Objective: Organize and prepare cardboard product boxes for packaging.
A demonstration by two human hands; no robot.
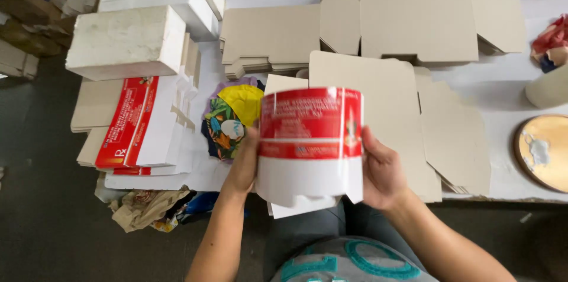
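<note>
I hold a red-and-white printed carton [310, 140] in front of me, its red band on top and its white flaps hanging below. My left hand [244, 161] grips its left side and my right hand [381, 169] grips its right side. Behind it on the white table [497, 99] lies a flat grey cardboard blank [408, 122].
A stack of flat printed cartons [142, 125] lies at the left, with white blocks [127, 39] behind. More grey blanks [414, 10] cover the far table. A colourful cloth [231, 116] sits left of my carton. A round wooden board [544, 152] is at right.
</note>
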